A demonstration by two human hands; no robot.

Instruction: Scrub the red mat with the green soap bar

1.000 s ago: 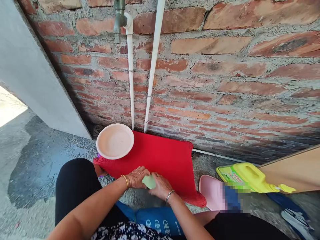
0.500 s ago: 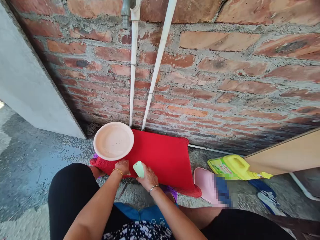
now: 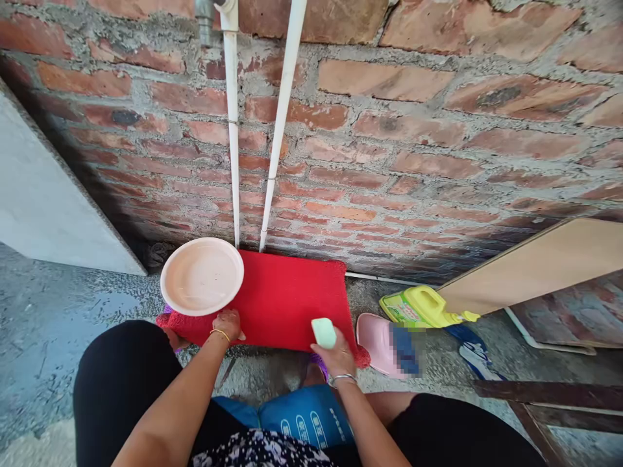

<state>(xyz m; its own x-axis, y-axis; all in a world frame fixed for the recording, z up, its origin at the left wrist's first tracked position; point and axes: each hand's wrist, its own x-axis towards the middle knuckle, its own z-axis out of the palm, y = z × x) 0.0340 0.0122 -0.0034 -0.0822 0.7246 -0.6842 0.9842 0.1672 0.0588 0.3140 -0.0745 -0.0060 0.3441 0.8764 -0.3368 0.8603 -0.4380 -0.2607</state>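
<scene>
A red mat [image 3: 287, 295] with shaggy, curled ends lies spread at floor level along the wall. My left hand [image 3: 228, 323] is closed on its near edge, just below the basin, with the thumb pointing right. My right hand [image 3: 338, 355] grips a pale green, flat block with rounded corners [image 3: 324, 332], held over the mat's right part. Whether it is soap or a brush back cannot be told, as its underside is hidden. A pale pink basin [image 3: 202, 275] with clear water and a few dark specks rests on the mat's left end.
To the right are a pink container [image 3: 374, 342] with blurred dark blue contents, a yellow jug [image 3: 423, 306] on its side, and a leaning board [image 3: 530, 266]. Two white pipes [image 3: 234, 149] run down the brick wall. A grey slab [image 3: 53, 188] leans at left over wet floor.
My right hand has moved right along the mat with the pale green block. My left hand stays at the near edge. The view has shifted to the right.
</scene>
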